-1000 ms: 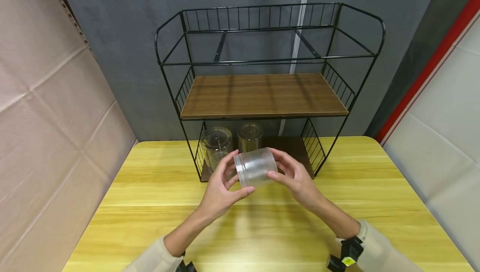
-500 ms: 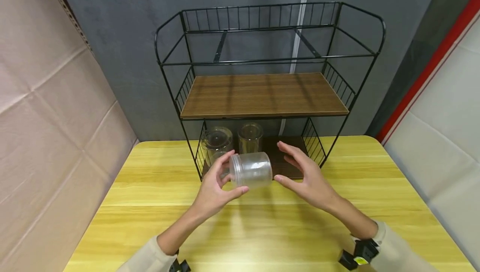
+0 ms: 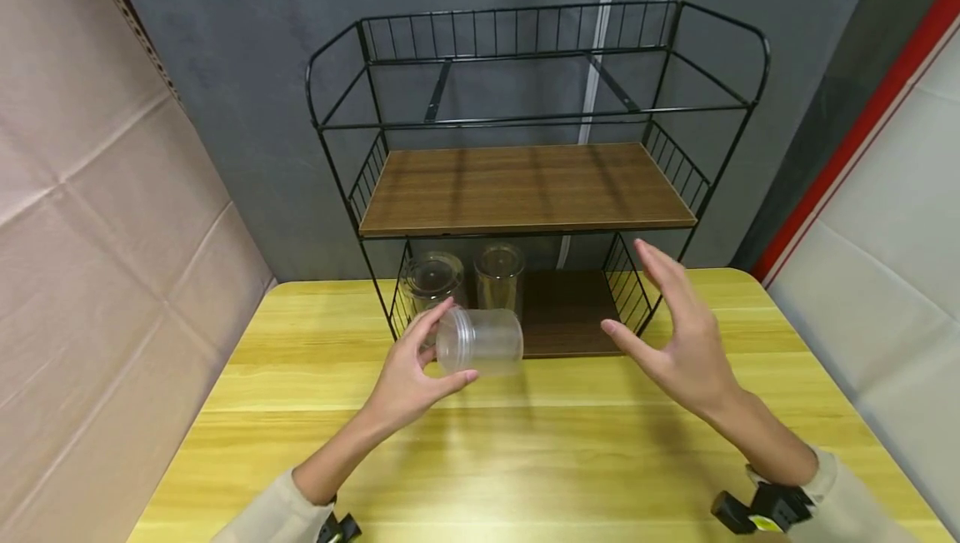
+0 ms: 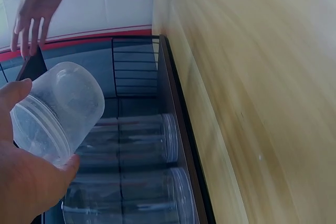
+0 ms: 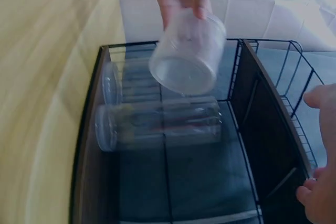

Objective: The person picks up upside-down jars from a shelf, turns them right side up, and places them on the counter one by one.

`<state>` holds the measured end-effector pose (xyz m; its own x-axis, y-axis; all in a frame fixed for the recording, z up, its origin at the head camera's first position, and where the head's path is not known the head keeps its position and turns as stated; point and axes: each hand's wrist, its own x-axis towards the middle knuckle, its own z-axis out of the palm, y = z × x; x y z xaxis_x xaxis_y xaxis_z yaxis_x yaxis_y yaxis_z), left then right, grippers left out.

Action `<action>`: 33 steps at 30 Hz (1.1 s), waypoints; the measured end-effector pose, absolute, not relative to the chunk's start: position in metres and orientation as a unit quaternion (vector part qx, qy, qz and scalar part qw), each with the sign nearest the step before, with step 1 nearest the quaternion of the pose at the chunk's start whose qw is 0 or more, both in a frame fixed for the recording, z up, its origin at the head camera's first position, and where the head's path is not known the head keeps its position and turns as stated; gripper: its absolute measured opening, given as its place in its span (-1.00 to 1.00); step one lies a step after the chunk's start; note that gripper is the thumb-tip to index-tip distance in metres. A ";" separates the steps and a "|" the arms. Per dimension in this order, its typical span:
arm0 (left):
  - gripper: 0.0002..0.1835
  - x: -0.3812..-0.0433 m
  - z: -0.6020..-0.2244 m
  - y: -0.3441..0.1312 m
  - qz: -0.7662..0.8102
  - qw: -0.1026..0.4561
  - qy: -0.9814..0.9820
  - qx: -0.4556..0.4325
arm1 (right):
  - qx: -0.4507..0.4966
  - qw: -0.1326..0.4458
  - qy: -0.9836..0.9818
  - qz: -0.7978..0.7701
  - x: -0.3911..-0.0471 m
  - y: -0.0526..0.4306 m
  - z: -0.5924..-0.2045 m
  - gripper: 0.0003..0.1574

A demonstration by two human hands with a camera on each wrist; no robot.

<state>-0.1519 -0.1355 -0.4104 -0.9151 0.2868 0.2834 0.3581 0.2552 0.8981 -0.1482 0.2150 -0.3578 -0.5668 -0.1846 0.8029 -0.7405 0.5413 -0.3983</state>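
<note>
My left hand (image 3: 405, 372) grips a clear plastic jar (image 3: 491, 341) by its ridged end, fingers above and thumb below. The jar lies sideways in the air, close in front of the lower shelf, its base facing right. Off to the right, my right hand (image 3: 686, 343) holds nothing, with its fingers extended and thumb apart. Two taller clear jars (image 3: 435, 276) (image 3: 500, 272) stand side by side on the left of the lower shelf. In the left wrist view the held jar (image 4: 68, 103) shows its rim near my thumb.
A black wire rack (image 3: 534, 120) stands at the back of the table, with a brown middle board (image 3: 528, 189) and a dark lower board (image 3: 573, 310). The light wooden table (image 3: 525, 460) extends in front. Pale sheets (image 3: 97, 235) hang at both sides.
My right hand has let go of the jar and moved away to the right. My left hand has shifted left with the jar, which is now nearly level.
</note>
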 end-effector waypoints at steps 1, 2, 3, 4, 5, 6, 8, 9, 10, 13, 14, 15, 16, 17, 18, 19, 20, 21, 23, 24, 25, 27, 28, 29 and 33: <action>0.09 -0.152 -0.411 -0.137 -0.570 0.031 -0.795 -0.204 | 0.286 0.383 -0.794 0.376 -0.148 0.217 -0.356 0.15; 0.09 -0.152 -0.411 -0.139 -0.564 0.032 -0.800 -0.204 | 0.282 0.400 -0.789 0.371 -0.148 0.219 -0.354 0.16; 0.10 -0.153 -0.411 -0.141 -0.558 0.033 -0.804 -0.203 | 0.275 0.413 -0.788 0.365 -0.148 0.221 -0.351 0.17; 0.10 -0.153 -0.411 -0.143 -0.553 0.033 -0.808 -0.201 | 0.268 0.423 -0.787 0.361 -0.147 0.223 -0.349 0.18; 0.10 -0.152 -0.411 -0.145 -0.547 0.034 -0.812 -0.199 | 0.261 0.432 -0.786 0.356 -0.146 0.225 -0.346 0.18; 0.09 -0.152 -0.411 -0.147 -0.541 0.034 -0.817 -0.198 | 0.255 0.440 -0.785 0.354 -0.146 0.226 -0.344 0.19; 0.08 -0.152 -0.411 -0.151 -0.528 0.034 -0.827 -0.192 | 0.243 0.451 -0.781 0.356 -0.145 0.229 -0.340 0.20; 0.08 -0.152 -0.411 -0.153 -0.521 0.033 -0.832 -0.189 | 0.238 0.457 -0.778 0.359 -0.145 0.231 -0.338 0.20; 0.08 -0.152 -0.411 -0.155 -0.513 0.034 -0.837 -0.188 | 0.234 0.460 -0.775 0.364 -0.145 0.232 -0.336 0.21; 0.08 -0.153 -0.411 -0.162 -0.487 0.037 -0.852 -0.188 | 0.216 0.453 -0.772 0.391 -0.148 0.240 -0.334 0.24; 0.08 -0.153 -0.411 -0.164 -0.477 0.039 -0.857 -0.189 | 0.211 0.444 -0.772 0.404 -0.149 0.243 -0.333 0.19; 0.08 -0.153 -0.411 -0.167 -0.469 0.041 -0.861 -0.191 | 0.205 0.433 -0.772 0.419 -0.150 0.247 -0.332 0.11; 0.08 -0.153 -0.410 -0.169 -0.460 0.043 -0.866 -0.193 | 0.197 0.419 -0.773 0.435 -0.151 0.250 -0.332 0.05; 0.08 -0.153 -0.410 -0.172 -0.452 0.044 -0.870 -0.195 | 0.188 0.404 -0.773 0.452 -0.152 0.252 -0.331 0.01; 0.08 -0.153 -0.409 -0.174 -0.444 0.045 -0.873 -0.198 | 0.180 0.391 -0.773 0.466 -0.153 0.255 -0.330 0.02; 0.08 -0.154 -0.409 -0.177 -0.438 0.046 -0.875 -0.200 | 0.173 0.378 -0.773 0.479 -0.154 0.257 -0.328 0.07; 0.08 -0.154 -0.409 -0.179 -0.432 0.047 -0.877 -0.204 | 0.165 0.365 -0.775 0.489 -0.155 0.259 -0.327 0.14; 0.08 -0.154 -0.408 -0.181 -0.426 0.047 -0.880 -0.207 | 0.158 0.354 -0.776 0.498 -0.156 0.260 -0.325 0.17; 0.09 -0.155 -0.409 -0.185 -0.405 0.051 -0.887 -0.214 | 0.147 0.334 -0.782 0.506 -0.159 0.263 -0.322 0.19; 0.09 -0.155 -0.409 -0.187 -0.395 0.053 -0.891 -0.218 | 0.143 0.325 -0.785 0.507 -0.161 0.264 -0.321 0.19; 0.10 -0.155 -0.409 -0.189 -0.385 0.054 -0.894 -0.222 | 0.140 0.317 -0.788 0.510 -0.163 0.265 -0.320 0.20; 0.11 -0.156 -0.411 -0.193 -0.365 0.056 -0.900 -0.231 | 0.135 0.304 -0.792 0.512 -0.168 0.266 -0.317 0.20; 0.12 -0.157 -0.412 -0.195 -0.357 0.057 -0.902 -0.235 | 0.132 0.299 -0.795 0.511 -0.170 0.267 -0.316 0.21; 0.12 -0.158 -0.413 -0.196 -0.351 0.057 -0.904 -0.239 | 0.130 0.293 -0.797 0.511 -0.172 0.267 -0.315 0.21; 0.12 -0.161 -0.417 -0.203 -0.332 0.055 -0.908 -0.248 | 0.121 0.275 -0.809 0.506 -0.183 0.268 -0.310 0.22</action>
<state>-0.1611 -0.2028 -0.4168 -0.8709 0.4140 0.2648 0.4871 0.6560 0.5766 -0.1826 0.2681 -0.3102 -0.8198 0.0825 0.5667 -0.4736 0.4588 -0.7518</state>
